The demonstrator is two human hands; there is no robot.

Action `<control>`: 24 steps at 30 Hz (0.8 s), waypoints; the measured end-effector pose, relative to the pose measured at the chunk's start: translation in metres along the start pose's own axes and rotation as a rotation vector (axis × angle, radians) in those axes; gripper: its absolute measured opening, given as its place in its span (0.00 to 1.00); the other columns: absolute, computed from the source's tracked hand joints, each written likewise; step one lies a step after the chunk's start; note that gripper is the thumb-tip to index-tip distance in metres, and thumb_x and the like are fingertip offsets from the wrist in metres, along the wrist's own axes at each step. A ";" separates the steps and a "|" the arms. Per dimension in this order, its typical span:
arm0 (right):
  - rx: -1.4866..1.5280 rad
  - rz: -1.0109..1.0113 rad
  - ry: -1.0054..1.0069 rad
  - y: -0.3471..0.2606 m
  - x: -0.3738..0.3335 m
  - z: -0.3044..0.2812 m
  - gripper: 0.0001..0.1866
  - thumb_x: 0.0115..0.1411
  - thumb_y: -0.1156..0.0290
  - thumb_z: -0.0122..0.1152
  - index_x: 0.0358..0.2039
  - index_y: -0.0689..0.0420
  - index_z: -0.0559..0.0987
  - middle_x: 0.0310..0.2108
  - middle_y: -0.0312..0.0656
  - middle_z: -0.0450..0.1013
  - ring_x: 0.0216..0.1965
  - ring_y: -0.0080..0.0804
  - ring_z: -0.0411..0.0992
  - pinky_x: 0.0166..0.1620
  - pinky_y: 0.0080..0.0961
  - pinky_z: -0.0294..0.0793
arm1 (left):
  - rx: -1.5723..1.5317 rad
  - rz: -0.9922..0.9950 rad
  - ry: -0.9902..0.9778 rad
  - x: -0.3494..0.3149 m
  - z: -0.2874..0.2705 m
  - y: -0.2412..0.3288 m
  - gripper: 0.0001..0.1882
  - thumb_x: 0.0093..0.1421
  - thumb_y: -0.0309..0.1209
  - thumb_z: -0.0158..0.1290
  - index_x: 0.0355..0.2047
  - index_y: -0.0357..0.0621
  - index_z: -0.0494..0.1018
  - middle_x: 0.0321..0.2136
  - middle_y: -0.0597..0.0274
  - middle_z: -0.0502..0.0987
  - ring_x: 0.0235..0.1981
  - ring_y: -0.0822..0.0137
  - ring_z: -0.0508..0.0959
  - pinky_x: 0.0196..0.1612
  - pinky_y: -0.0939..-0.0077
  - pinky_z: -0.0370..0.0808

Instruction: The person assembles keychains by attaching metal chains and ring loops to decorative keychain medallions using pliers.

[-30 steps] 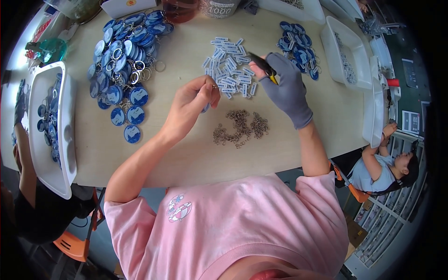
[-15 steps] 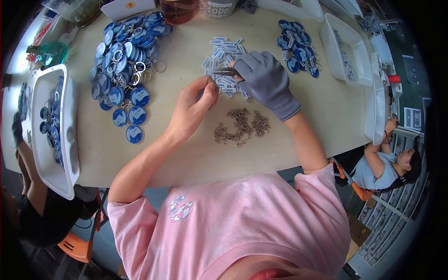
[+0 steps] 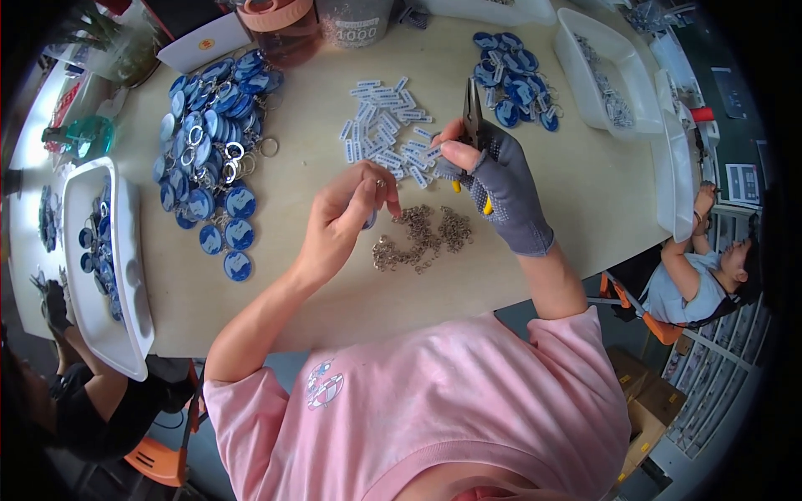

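Note:
My left hand (image 3: 341, 219) is bare and closed, with a small metal ring (image 3: 380, 184) between thumb and forefinger. The edge of a blue round keychain (image 3: 370, 220) shows below the fingers, mostly hidden by the hand. A grey fingerless glove covers my right hand (image 3: 499, 179), which grips pliers (image 3: 473, 113) with yellow on the handles, jaws pointing away from me. Its thumb and forefinger also pinch a white printed tag (image 3: 435, 153). Beyond the hands lies a pile of white tags (image 3: 380, 121). Small metal rings (image 3: 422, 238) are heaped on the near side.
Blue round keychains (image 3: 209, 150) are piled at left, and a smaller group (image 3: 514, 75) lies far right. A white tray (image 3: 134, 275) holds more at left; another tray (image 3: 643, 117) stands at right. A lidded jar (image 3: 280, 29) stands behind. Co-workers sit on both sides.
My right hand has drawn back toward the right and turned, its pliers now pointing away from me; a white tag is in its fingers. My left hand has lowered slightly toward the metal rings.

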State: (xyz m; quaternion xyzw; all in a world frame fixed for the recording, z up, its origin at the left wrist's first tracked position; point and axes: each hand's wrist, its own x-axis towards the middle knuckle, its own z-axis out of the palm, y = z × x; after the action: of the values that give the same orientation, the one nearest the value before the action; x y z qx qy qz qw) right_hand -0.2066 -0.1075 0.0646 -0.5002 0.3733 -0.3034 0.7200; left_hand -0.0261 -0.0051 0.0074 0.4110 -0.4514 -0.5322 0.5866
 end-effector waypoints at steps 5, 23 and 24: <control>-0.192 -0.143 0.014 0.011 -0.016 0.015 0.05 0.58 0.73 0.63 0.34 0.60 0.78 0.30 0.32 0.74 0.33 0.15 0.70 0.39 0.15 0.69 | 0.108 -0.036 0.115 -0.002 0.006 0.002 0.16 0.72 0.34 0.39 0.28 0.38 0.65 0.29 0.61 0.70 0.30 0.71 0.72 0.38 0.76 0.67; -0.336 -0.195 0.039 0.029 -0.015 0.036 0.04 0.58 0.77 0.64 0.32 0.60 0.76 0.26 0.33 0.73 0.30 0.14 0.69 0.36 0.14 0.69 | 0.168 0.023 0.230 -0.007 0.007 0.001 0.07 0.62 0.24 0.46 0.27 0.35 0.66 0.24 0.62 0.66 0.27 0.72 0.65 0.31 0.76 0.64; -0.250 -0.133 0.019 0.030 -0.013 0.035 0.04 0.58 0.76 0.63 0.32 0.60 0.76 0.26 0.33 0.73 0.31 0.14 0.69 0.37 0.15 0.69 | 0.250 0.082 0.218 -0.007 0.007 0.002 0.07 0.62 0.24 0.46 0.27 0.35 0.66 0.24 0.62 0.66 0.27 0.72 0.65 0.30 0.76 0.64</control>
State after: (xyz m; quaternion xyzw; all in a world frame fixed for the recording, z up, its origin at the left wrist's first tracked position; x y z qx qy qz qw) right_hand -0.1823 -0.0700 0.0475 -0.6068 0.3810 -0.3066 0.6266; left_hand -0.0323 0.0017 0.0108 0.5175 -0.4641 -0.3996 0.5976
